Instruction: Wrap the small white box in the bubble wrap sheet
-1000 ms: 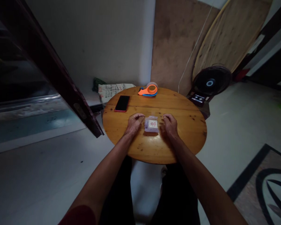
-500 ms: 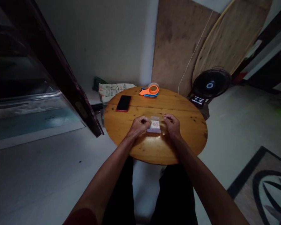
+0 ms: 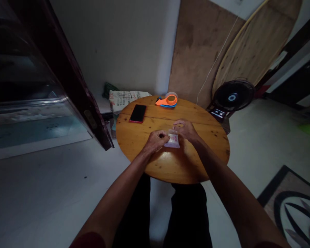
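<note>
A small clear plastic pack (image 3: 173, 141), whitish with red print on its face, lies on the round wooden table (image 3: 167, 168) in front of me. My left hand (image 3: 157, 139) is closed, thumb and fingers pinching the pack's left side. From the upper right, my right hand (image 3: 184, 128) reaches over the pack's far edge. Its thumb and finger are closed at the clear flap there, partly hiding it; the exact grip is too small to make out.
A phone (image 3: 138, 113) with a red edge lies on the table's left. At the back sits an orange and blue tape dispenser (image 3: 167, 100). A printed sack (image 3: 126, 98) stands behind the left rim, a black fan (image 3: 232, 96) beyond the right. A dark door frame (image 3: 90, 117) rises left.
My right hand has moved left and away from me, from beside the pack to its far flap. The left hand keeps its pinch on the pack. The view has shifted slightly.
</note>
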`<state>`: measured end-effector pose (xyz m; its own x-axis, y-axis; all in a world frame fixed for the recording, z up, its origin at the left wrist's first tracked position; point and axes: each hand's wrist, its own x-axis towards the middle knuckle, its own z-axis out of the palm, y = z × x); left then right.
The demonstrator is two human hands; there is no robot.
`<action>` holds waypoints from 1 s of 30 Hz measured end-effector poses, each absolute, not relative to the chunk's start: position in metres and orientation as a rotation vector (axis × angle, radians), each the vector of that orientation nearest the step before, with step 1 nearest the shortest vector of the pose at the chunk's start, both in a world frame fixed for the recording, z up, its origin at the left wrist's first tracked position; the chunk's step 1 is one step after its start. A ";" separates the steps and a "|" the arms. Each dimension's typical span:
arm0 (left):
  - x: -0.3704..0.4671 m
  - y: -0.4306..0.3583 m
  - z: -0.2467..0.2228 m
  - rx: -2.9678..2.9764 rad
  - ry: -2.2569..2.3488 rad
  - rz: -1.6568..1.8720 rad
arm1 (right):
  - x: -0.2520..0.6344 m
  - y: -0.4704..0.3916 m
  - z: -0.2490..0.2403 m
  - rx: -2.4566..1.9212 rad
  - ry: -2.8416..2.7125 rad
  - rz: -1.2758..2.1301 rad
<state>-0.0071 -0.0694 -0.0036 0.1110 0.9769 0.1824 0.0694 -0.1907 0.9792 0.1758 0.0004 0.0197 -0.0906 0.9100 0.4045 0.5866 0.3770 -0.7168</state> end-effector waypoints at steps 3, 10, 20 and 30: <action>-0.006 -0.070 -0.002 1.450 1.086 1.226 | 0.174 -0.001 0.023 -1.359 -1.891 0.382; -0.003 -0.069 -0.007 1.478 1.160 1.220 | 0.172 -0.022 0.033 -1.276 -1.979 0.337; -0.002 -0.067 -0.011 1.466 1.128 1.198 | 0.170 -0.063 0.036 -1.208 -2.072 0.273; -0.007 -0.069 -0.003 1.535 1.133 1.169 | 0.174 -0.091 0.028 -1.212 -2.283 0.001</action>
<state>-0.0073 -0.0693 -0.0034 0.1434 0.9728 0.1821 0.1523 -0.2035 0.9672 0.1739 -0.0912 0.0282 -0.4426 0.7657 0.4667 0.7654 0.5938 -0.2483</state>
